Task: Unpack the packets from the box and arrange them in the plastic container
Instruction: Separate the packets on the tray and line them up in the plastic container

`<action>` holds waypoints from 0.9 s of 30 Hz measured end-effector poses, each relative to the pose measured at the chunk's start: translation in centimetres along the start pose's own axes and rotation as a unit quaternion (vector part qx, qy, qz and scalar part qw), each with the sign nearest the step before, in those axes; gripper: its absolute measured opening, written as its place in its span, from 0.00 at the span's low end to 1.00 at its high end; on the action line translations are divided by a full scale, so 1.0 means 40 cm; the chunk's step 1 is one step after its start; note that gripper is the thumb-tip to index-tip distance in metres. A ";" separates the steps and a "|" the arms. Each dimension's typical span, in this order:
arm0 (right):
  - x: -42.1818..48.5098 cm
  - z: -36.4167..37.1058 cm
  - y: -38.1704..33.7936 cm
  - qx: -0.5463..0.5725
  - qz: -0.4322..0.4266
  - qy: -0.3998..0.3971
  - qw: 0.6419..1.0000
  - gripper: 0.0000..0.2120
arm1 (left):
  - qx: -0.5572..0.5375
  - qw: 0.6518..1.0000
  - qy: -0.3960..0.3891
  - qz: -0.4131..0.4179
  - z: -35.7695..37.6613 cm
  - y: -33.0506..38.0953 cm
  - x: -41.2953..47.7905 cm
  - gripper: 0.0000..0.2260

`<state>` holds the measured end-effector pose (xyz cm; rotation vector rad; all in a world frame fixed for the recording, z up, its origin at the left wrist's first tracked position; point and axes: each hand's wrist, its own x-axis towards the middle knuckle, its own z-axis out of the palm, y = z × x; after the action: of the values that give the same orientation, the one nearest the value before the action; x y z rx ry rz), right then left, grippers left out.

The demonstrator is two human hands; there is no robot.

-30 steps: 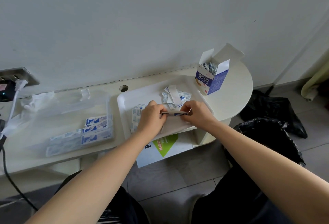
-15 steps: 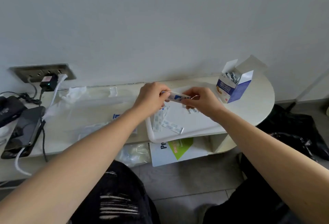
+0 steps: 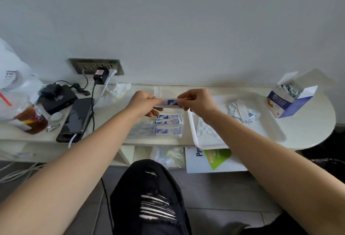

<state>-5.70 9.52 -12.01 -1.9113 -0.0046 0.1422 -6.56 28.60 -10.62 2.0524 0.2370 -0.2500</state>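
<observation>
white shelf (image 3: 308, 132), hands (image 3: 143, 104) pinching packet (image 3: 169, 102)

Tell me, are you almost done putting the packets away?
About midway, I'd guess. Done: stacked packets lie in the container. In hand: the left hand and right hand pinch a bundle near it. Left: loose packets on the tray and more in the open box.

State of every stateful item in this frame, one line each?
box, open, packets inside
held packets, off the table, pinched at both ends
left hand, pinching the held packets
right hand, pinching the held packets
plastic container, open, partly filled
tray, holding loose packets
phone, screen dark, cable attached
charger, plugged in, light on
</observation>
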 end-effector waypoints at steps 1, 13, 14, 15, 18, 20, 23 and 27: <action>0.004 0.010 0.000 -0.005 0.005 -0.001 1.000 0.06 | -0.027 0.999 -0.007 -0.018 -0.006 -0.009 0.002 0.07; 0.003 0.011 0.031 -0.094 -0.030 0.047 0.994 0.07 | 0.113 0.990 0.042 -0.075 0.019 -0.090 0.092 0.04; 0.001 0.012 0.033 -0.101 -0.030 0.038 0.994 0.08 | 0.125 0.988 0.047 -0.082 0.025 -0.091 0.097 0.05; -0.001 0.009 0.038 -0.107 -0.027 0.030 0.993 0.08 | 0.137 0.985 0.053 -0.087 0.035 -0.090 0.105 0.05; -0.006 0.011 0.050 -0.107 -0.008 -0.001 0.994 0.12 | 0.180 0.977 0.069 -0.091 0.054 -0.088 0.128 0.06; -0.011 0.015 0.054 -0.106 -0.004 -0.019 0.994 0.15 | 0.196 0.973 0.070 -0.096 0.061 -0.085 0.133 0.06; -0.012 0.018 0.056 -0.103 -0.001 -0.034 0.994 0.17 | 0.234 0.966 0.065 -0.086 0.067 -0.084 0.136 0.07; -0.012 0.016 0.061 -0.095 0.002 -0.048 0.994 0.18 | 0.288 0.954 0.052 -0.067 0.068 -0.076 0.131 0.12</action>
<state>-6.39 9.26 -14.45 -2.0935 -0.0818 0.2443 -2.58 27.95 -15.88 2.6374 0.4066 -0.3219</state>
